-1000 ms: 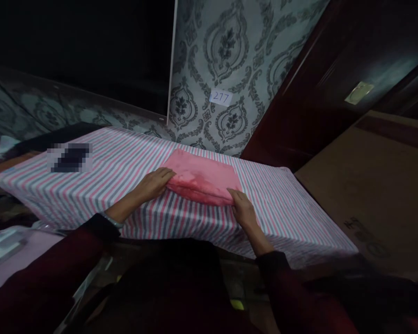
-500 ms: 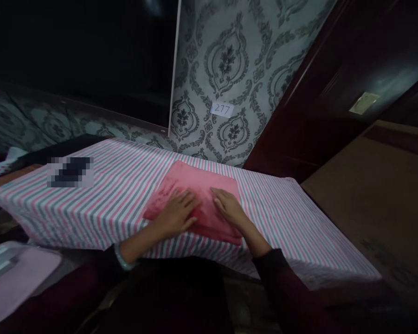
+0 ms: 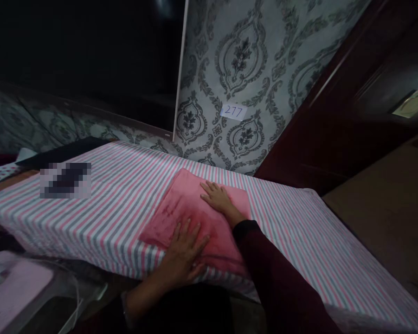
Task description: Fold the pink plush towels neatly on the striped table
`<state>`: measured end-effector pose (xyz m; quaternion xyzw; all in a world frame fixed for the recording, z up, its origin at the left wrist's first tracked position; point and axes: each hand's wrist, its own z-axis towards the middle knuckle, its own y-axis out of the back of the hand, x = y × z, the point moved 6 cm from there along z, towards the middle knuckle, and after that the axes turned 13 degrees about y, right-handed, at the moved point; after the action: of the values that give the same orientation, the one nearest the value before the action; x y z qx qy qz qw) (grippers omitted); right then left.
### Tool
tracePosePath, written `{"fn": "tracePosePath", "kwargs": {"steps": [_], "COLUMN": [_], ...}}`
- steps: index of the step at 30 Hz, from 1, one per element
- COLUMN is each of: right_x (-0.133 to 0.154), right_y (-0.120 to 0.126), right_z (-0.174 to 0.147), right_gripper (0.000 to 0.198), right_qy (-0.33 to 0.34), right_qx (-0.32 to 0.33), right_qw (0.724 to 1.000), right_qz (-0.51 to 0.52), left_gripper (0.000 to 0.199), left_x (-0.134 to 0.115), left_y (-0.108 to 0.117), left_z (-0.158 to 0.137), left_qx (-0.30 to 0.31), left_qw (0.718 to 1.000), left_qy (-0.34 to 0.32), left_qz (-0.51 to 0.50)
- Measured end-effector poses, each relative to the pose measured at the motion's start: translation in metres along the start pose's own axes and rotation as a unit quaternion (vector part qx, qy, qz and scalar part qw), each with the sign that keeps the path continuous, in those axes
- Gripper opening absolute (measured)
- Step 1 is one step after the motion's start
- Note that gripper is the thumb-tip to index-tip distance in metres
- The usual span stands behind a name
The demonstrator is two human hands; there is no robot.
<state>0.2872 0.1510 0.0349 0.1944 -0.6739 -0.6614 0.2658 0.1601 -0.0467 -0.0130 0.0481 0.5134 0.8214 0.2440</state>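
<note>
A folded pink cloth lies flat on a table covered with a striped tablecloth. Its surface has small wrinkles on the left, and folded layers show along the near edge. My left hand rests at the near edge of the pink cloth, fingers spread and palm down. Farther back, toward the right side of the same cloth, my right hand lies flat with its fingers stretched out. Neither hand grips anything.
A pixelated dark object is on the table's left. Behind stand a large dark screen and patterned wallpaper with a paper marked 277. A brown box is at the right, a pink-seated chair at lower left.
My right hand has moved away from me to the far part of the pink cloth. My left hand has come nearer to me, its fingers more spread. The view has shifted slightly.
</note>
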Motion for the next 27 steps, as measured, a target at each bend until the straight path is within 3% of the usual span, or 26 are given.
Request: {"fn": "tracePosePath", "kwargs": {"steps": [6, 11, 13, 16, 20, 23, 27], "right_x": [-0.005, -0.005, -0.003, 0.012, 0.061, 0.084, 0.079], "right_y": [-0.002, 0.001, 0.007, 0.019, 0.023, 0.01, -0.005], "right_z": [0.003, 0.0, 0.001, 0.01, 0.039, 0.062, 0.085], "right_gripper": [0.057, 0.058, 0.06, 0.064, 0.065, 0.066, 0.069], "right_qy": [-0.007, -0.02, -0.044, -0.061, 0.043, 0.094, 0.106], "right_qx": [-0.055, -0.031, -0.005, 0.013, 0.016, 0.034, 0.033], "right_qw": [0.998, 0.999, 0.999, 0.997, 0.998, 0.994, 0.992], "right_qz": [0.003, 0.003, 0.015, 0.04, 0.053, 0.044, 0.059], "left_gripper": [0.082, 0.082, 0.078, 0.056, 0.048, 0.06, 0.061], "left_x": [-0.002, -0.002, 0.0, 0.01, 0.04, 0.058, 0.062], "left_y": [0.003, 0.003, 0.013, 0.039, 0.059, 0.047, 0.028], "left_z": [-0.001, -0.003, 0.002, 0.018, 0.038, 0.037, 0.024], "left_qx": [-0.023, -0.006, 0.011, 0.025, -0.001, -0.012, -0.016], "left_qw": [1.0, 1.0, 0.999, 0.998, 0.996, 0.987, 0.984], "left_qy": [0.005, 0.007, 0.001, 0.012, 0.094, 0.153, 0.166], "left_qz": [-0.005, -0.023, -0.038, -0.051, -0.001, 0.043, 0.056]}}
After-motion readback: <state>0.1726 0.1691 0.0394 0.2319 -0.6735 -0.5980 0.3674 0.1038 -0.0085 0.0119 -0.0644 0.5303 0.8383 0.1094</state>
